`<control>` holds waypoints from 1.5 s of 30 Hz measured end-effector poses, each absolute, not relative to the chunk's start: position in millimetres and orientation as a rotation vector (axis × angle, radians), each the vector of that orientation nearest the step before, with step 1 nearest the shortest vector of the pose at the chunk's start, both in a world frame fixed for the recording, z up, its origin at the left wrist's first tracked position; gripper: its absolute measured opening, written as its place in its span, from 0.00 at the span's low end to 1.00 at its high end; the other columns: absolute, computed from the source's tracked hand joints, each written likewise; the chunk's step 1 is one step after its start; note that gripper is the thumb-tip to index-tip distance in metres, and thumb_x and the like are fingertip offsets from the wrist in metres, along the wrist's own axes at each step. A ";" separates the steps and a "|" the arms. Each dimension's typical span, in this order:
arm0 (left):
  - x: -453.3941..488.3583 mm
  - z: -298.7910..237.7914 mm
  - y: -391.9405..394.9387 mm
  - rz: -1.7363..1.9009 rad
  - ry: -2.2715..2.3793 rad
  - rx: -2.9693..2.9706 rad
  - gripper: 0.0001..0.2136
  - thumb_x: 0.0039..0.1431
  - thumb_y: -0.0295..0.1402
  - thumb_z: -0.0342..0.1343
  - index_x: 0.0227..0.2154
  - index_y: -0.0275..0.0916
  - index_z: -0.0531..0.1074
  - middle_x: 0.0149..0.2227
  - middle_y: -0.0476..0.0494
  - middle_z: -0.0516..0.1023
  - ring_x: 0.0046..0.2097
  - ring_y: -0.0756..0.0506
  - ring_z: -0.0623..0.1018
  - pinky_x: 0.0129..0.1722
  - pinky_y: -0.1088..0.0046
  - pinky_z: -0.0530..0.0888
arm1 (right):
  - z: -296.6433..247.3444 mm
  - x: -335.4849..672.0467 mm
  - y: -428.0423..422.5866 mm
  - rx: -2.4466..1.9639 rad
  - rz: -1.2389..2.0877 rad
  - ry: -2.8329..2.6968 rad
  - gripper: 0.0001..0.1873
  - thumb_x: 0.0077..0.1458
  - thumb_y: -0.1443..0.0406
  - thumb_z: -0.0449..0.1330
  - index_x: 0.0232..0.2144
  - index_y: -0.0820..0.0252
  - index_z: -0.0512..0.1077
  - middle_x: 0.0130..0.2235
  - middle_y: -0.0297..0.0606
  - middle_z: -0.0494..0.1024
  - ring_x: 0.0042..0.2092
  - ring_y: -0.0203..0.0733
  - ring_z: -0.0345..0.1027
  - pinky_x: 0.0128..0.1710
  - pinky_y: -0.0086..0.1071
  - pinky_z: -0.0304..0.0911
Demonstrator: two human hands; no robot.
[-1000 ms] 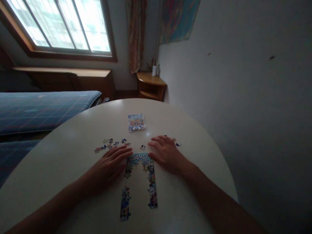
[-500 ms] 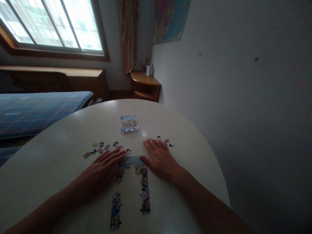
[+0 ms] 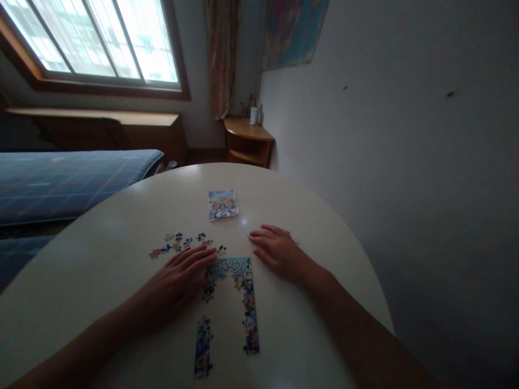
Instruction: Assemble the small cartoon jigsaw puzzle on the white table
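Observation:
A partly joined jigsaw puzzle [image 3: 250,308] lies on the table, with a light-blue lettered top edge and two side strips. A separate joined strip [image 3: 203,348] sits below its left side. My left hand [image 3: 178,278] rests flat with fingers stretched out, its fingertips at the puzzle's top left corner. Loose puzzle pieces [image 3: 165,248] lie just beyond those fingers. My right hand [image 3: 279,251] lies low over the table right of the puzzle, fingers extended. It covers most of a few loose pieces [image 3: 297,241]; whether it touches one I cannot tell.
A small printed picture sheet [image 3: 223,205] lies farther back on the round white table [image 3: 162,200]. Behind the table stand a plaid mattress [image 3: 81,183] at left and a wooden corner shelf [image 3: 249,129]. A bare wall [image 3: 385,162] runs along the right.
My right hand has shifted right, off the puzzle's top right corner and over the loose pieces there. My left hand stays by the top left corner. The whole view has shifted slightly.

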State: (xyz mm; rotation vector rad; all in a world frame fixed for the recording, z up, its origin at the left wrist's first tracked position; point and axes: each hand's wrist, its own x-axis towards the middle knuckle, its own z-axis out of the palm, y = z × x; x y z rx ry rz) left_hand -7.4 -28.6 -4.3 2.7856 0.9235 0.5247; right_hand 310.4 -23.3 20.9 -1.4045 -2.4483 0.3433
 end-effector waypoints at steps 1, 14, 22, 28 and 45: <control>-7.2 -3.7 -29.0 0.523 0.928 2.785 0.23 0.71 0.32 0.41 0.67 0.48 0.54 0.67 0.47 0.61 0.68 0.41 0.60 0.67 0.55 0.60 | 20.3 312.7 -21.9 -1.364 0.344 -2.441 0.17 0.66 0.62 0.54 0.54 0.56 0.73 0.61 0.38 0.72 0.66 0.47 0.55 0.65 0.46 0.49; -3.6 0.9 -34.2 0.516 0.929 2.784 0.23 0.71 0.33 0.44 0.66 0.48 0.55 0.67 0.46 0.62 0.67 0.40 0.61 0.66 0.54 0.62 | 16.4 290.8 -15.0 -1.609 0.225 -2.144 0.12 0.60 0.58 0.61 0.44 0.52 0.78 0.50 0.40 0.77 0.52 0.46 0.67 0.58 0.43 0.54; -0.9 6.0 -35.5 0.502 0.870 2.771 0.22 0.71 0.33 0.44 0.65 0.47 0.56 0.67 0.45 0.61 0.67 0.40 0.61 0.66 0.53 0.61 | 29.5 288.9 -6.9 -1.728 0.338 -2.153 0.10 0.58 0.57 0.63 0.41 0.49 0.80 0.49 0.39 0.77 0.52 0.48 0.68 0.55 0.45 0.56; -0.6 9.3 -37.2 0.472 0.848 2.757 0.21 0.69 0.33 0.48 0.63 0.46 0.60 0.67 0.45 0.62 0.68 0.39 0.60 0.66 0.51 0.61 | 44.8 284.3 7.8 -1.854 0.418 -2.294 0.08 0.55 0.61 0.63 0.37 0.53 0.80 0.48 0.43 0.77 0.52 0.53 0.68 0.50 0.47 0.60; -1.4 11.7 -38.4 0.496 0.813 2.744 0.21 0.69 0.33 0.49 0.63 0.46 0.60 0.66 0.43 0.63 0.68 0.40 0.60 0.66 0.51 0.61 | 49.2 278.0 24.4 -1.855 0.441 -2.360 0.09 0.52 0.61 0.65 0.37 0.57 0.78 0.45 0.45 0.79 0.47 0.51 0.72 0.47 0.44 0.64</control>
